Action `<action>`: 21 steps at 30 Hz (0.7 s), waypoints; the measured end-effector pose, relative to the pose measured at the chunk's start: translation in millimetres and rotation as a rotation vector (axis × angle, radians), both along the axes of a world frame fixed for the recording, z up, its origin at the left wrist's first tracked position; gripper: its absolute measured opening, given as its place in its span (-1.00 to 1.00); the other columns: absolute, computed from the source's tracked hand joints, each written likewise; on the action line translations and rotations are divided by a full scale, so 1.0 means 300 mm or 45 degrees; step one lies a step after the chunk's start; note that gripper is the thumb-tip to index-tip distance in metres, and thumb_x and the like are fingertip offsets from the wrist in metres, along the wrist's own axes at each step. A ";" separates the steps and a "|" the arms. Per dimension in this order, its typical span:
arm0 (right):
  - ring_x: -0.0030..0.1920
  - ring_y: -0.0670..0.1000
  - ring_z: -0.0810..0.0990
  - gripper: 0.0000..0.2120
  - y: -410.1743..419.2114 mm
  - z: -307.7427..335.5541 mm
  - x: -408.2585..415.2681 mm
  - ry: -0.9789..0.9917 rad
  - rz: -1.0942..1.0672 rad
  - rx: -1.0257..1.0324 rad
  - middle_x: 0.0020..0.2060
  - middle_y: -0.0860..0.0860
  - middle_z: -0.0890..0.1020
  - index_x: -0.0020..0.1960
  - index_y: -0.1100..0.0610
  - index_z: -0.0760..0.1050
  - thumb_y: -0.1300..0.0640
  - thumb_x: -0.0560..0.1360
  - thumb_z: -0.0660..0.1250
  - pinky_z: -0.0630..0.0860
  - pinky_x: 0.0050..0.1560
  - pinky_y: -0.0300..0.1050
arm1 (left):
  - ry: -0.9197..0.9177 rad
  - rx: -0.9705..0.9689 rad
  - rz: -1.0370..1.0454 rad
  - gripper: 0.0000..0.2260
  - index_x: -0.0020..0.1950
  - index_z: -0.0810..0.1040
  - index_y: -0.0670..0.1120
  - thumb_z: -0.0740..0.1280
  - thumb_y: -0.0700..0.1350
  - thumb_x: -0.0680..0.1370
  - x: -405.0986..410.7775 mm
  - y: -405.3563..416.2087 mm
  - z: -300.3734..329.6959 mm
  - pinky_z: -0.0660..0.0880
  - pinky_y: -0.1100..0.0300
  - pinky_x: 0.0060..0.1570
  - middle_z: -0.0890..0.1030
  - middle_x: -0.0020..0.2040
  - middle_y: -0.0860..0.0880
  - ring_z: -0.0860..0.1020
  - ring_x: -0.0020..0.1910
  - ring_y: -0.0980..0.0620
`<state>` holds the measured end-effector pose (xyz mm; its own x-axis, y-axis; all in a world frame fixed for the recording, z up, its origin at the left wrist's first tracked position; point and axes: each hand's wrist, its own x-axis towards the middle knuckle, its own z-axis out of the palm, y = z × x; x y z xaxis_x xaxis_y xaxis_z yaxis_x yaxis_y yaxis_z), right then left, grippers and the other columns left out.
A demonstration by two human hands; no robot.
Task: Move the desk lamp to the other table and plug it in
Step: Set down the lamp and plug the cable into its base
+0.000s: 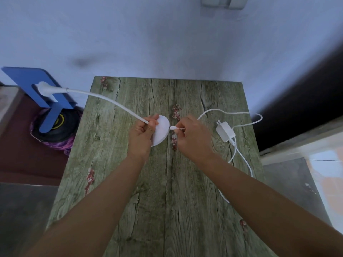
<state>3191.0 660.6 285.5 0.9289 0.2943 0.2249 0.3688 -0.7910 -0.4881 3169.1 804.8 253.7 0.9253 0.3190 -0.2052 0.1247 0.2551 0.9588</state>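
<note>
The desk lamp has a round white base (161,131) on the green wood-grain table (115,164), a white bendy neck (104,98) arching left, and a flat blue head (27,80) hanging past the table's left edge. My left hand (142,135) grips the neck where it meets the base. My right hand (193,135) pinches the small white plug (172,128) of the white cable (222,110), its tip touching the base's right rim. The cable loops back to a white power adapter (225,131) lying on the table to the right.
A wall outlet plate (224,1) sits high on the pale wall behind the table. A dark round object on purple cloth (55,134) lies on the floor at the left. Slack cable (246,164) trails along the table's right edge. A dark panel stands at the right.
</note>
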 end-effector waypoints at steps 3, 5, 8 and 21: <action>-0.27 0.07 0.52 -0.94 0.000 0.001 0.010 0.042 0.000 0.004 -0.20 0.04 0.57 -0.18 0.19 0.52 0.20 0.43 0.37 0.38 -0.33 -0.12 | 0.007 0.007 -0.023 -0.82 -0.18 0.52 -0.13 0.20 -0.23 0.59 0.000 0.010 0.005 0.43 0.01 0.26 0.57 0.20 -0.08 0.52 0.22 0.01; -0.27 0.05 0.53 -0.94 0.000 0.008 0.025 0.048 0.037 -0.052 -0.20 0.02 0.58 -0.18 0.18 0.53 0.19 0.42 0.37 0.38 -0.32 -0.13 | 0.014 0.032 -0.041 -0.83 -0.17 0.53 -0.14 0.21 -0.24 0.59 0.000 0.014 0.004 0.41 -0.05 0.31 0.58 0.17 -0.07 0.52 0.23 0.00; -0.26 0.03 0.52 -0.94 0.001 0.016 0.039 0.077 0.067 -0.113 -0.19 0.01 0.57 -0.18 0.16 0.53 0.17 0.42 0.36 0.43 -0.29 -0.10 | 0.007 0.049 -0.054 -0.83 -0.17 0.53 -0.15 0.20 -0.27 0.58 0.000 0.011 0.001 0.38 -0.12 0.35 0.58 0.14 -0.09 0.51 0.26 -0.02; -0.26 0.10 0.50 -0.92 0.004 -0.044 0.031 0.238 -0.051 0.175 -0.24 0.07 0.54 -0.21 0.21 0.47 0.32 0.40 0.35 0.49 -0.22 0.07 | 0.064 0.071 0.001 -0.78 0.10 0.54 -0.39 0.24 -0.26 0.57 0.015 -0.023 -0.004 0.38 0.08 0.29 0.53 0.28 -0.26 0.41 0.36 -0.07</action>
<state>3200.3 661.9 272.4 0.9684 0.2349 0.0835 0.2317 -0.7245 -0.6492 3173.6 798.0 252.5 0.9142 0.3316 -0.2331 0.1727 0.2017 0.9641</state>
